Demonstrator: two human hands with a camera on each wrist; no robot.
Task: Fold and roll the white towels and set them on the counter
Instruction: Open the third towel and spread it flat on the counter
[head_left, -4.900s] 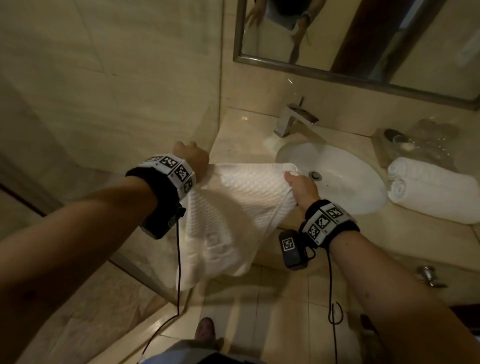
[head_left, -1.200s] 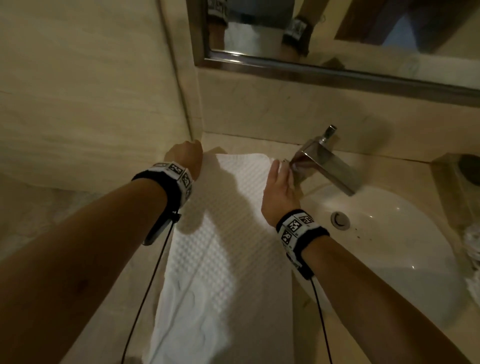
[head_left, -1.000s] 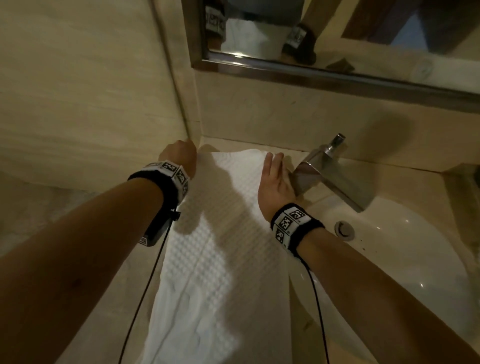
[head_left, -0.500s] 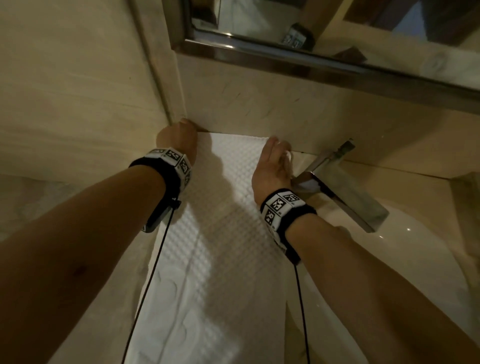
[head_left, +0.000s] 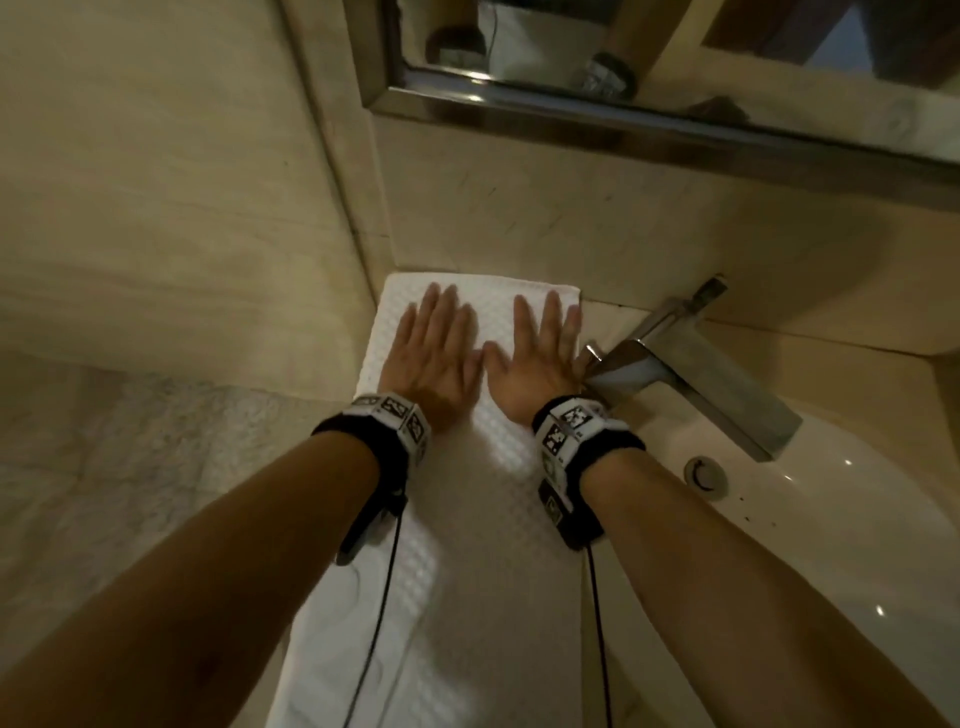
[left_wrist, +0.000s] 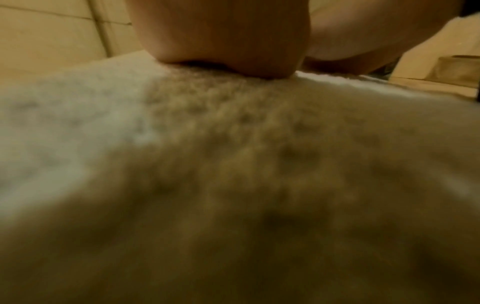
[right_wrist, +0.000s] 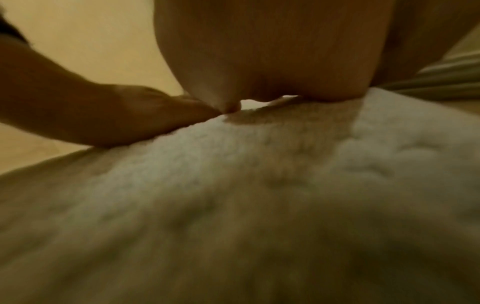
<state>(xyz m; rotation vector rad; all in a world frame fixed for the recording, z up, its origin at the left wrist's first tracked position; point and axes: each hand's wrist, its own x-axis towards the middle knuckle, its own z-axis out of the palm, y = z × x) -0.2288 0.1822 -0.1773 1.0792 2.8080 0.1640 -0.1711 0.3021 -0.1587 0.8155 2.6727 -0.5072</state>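
Observation:
A white waffle-textured towel lies as a long folded strip on the beige counter, its far end in the corner against the wall and its near end hanging over the front edge. My left hand and right hand lie flat, side by side, on the towel's far end with fingers straight and spread. Both wrist views are blurred; they show the towel close up under each palm, and the left hand next to the right.
A chrome faucet stands just right of my right hand, over the white sink basin with its drain. A framed mirror hangs above. Tiled walls close the corner at left and behind.
Both hands had gripped the towel's far corners, carrying it onto the counter into the corner. Now they have let go and lie flat on it, moved inward.

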